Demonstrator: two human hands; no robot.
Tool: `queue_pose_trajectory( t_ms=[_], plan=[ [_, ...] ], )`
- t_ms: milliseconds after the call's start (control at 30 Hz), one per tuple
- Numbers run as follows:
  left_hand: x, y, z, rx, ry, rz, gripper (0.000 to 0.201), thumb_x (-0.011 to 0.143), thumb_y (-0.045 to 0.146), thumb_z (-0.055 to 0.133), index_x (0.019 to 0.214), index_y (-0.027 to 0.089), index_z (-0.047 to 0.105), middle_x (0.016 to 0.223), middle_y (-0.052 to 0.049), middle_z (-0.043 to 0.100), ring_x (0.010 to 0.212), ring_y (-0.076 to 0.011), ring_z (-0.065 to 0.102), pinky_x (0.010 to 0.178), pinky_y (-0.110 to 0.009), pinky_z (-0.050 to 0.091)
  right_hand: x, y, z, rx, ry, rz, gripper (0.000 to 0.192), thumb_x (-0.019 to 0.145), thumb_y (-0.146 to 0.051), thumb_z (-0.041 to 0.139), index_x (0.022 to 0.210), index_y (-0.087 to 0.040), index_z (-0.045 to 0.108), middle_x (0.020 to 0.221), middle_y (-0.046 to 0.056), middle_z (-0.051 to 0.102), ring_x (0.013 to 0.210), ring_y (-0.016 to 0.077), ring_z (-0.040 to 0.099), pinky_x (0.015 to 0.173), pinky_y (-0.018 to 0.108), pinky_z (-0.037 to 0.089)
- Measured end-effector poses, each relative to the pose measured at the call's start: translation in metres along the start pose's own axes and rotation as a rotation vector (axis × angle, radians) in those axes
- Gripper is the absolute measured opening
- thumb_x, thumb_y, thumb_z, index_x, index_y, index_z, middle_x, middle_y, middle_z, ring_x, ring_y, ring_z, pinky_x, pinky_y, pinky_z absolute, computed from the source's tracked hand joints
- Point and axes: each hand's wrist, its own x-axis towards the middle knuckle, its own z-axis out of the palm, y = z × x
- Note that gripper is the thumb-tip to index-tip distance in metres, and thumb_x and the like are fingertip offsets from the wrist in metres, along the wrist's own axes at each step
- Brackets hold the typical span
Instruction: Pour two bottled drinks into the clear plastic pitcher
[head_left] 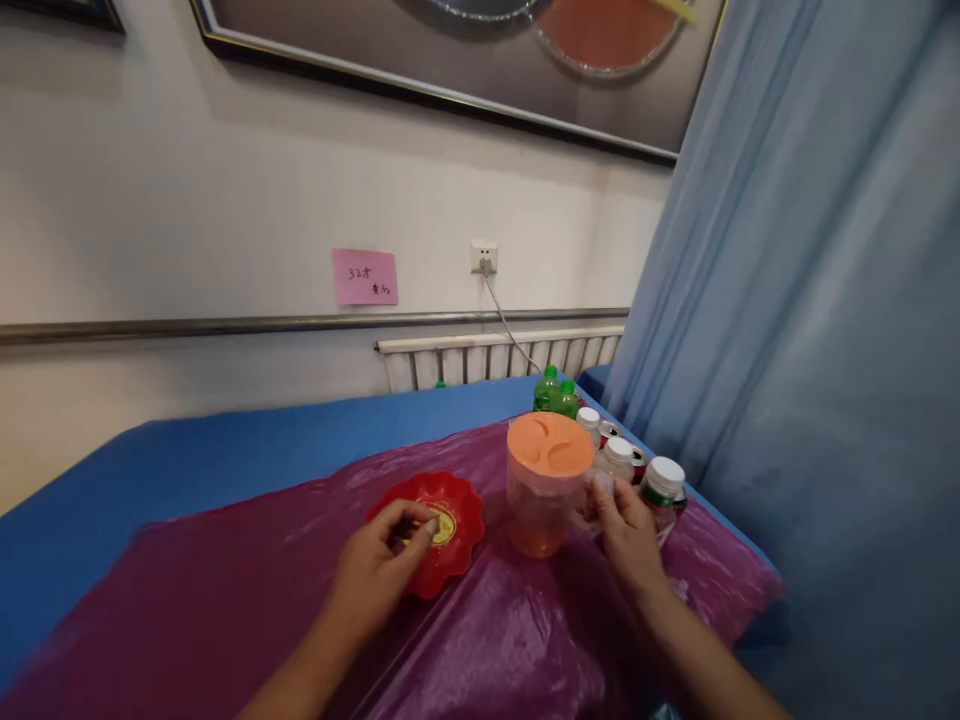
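A clear plastic pitcher (541, 495) with an orange lid stands on the purple plastic sheet (247, 590); some orange liquid sits at its bottom. My right hand (626, 530) grips the pitcher's handle on its right side. A red scalloped plastic plate (459, 505) with a yellow centre lies left of the pitcher. My left hand (379, 570) rests on the plate's near left rim, fingers curled over it.
Behind the pitcher stand several bottles: green-capped ones (556, 395) and white-capped ones (661, 485), plus a can. The table has a blue cover (150, 460). A blue curtain (810, 350) hangs at right. A radiator (495, 360), wall socket and pink note (365, 276) are behind.
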Motion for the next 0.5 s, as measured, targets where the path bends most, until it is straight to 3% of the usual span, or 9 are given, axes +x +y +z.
queue_pose_trajectory(
  t_ms=[167, 267, 367, 500],
  plan=[
    [0.014, 0.001, -0.033, 0.148, -0.048, -0.079, 0.046, 0.074, 0.057, 0.064, 0.099, 0.02, 0.074, 0.093, -0.008, 0.079, 0.076, -0.0251, 0.071, 0.069, -0.035, 0.056, 0.0, 0.002, 0.0, 0.009, -0.011, -0.002, 0.043, 0.095, -0.062, 0.055, 0.075, -0.023, 0.056, 0.065, -0.002, 0.059, 0.063, 0.0175, 0.054, 0.062, 0.029, 0.043],
    [0.019, 0.018, -0.036, 0.218, -0.012, -0.036, 0.045, 0.077, 0.056, 0.062, 0.1, 0.02, 0.074, 0.094, -0.008, 0.079, 0.078, -0.0256, 0.072, 0.072, -0.036, 0.057, 0.0, 0.009, 0.0, -0.032, -0.016, -0.016, 0.041, 0.096, -0.06, 0.055, 0.076, -0.024, 0.057, 0.067, -0.002, 0.061, 0.063, 0.0177, 0.054, 0.061, 0.029, 0.042],
    [0.028, 0.057, -0.017, 0.308, -0.004, 0.115, 0.04, 0.085, 0.052, 0.057, 0.105, 0.021, 0.073, 0.096, -0.006, 0.079, 0.085, -0.0245, 0.073, 0.078, -0.035, 0.056, 0.001, 0.017, 0.0, -0.087, -0.014, -0.035, 0.04, 0.097, -0.059, 0.053, 0.078, -0.024, 0.058, 0.07, 0.0, 0.064, 0.066, 0.0191, 0.057, 0.063, 0.029, 0.042],
    [0.055, 0.124, 0.034, 0.584, -0.18, 0.316, 0.031, 0.092, 0.042, 0.056, 0.109, 0.024, 0.074, 0.094, -0.005, 0.079, 0.084, -0.0231, 0.072, 0.075, -0.033, 0.052, 0.001, 0.018, 0.001, -0.132, -0.013, -0.041, 0.04, 0.097, -0.059, 0.051, 0.082, -0.024, 0.061, 0.074, 0.001, 0.069, 0.069, 0.0208, 0.062, 0.065, 0.03, 0.044]
  ],
)
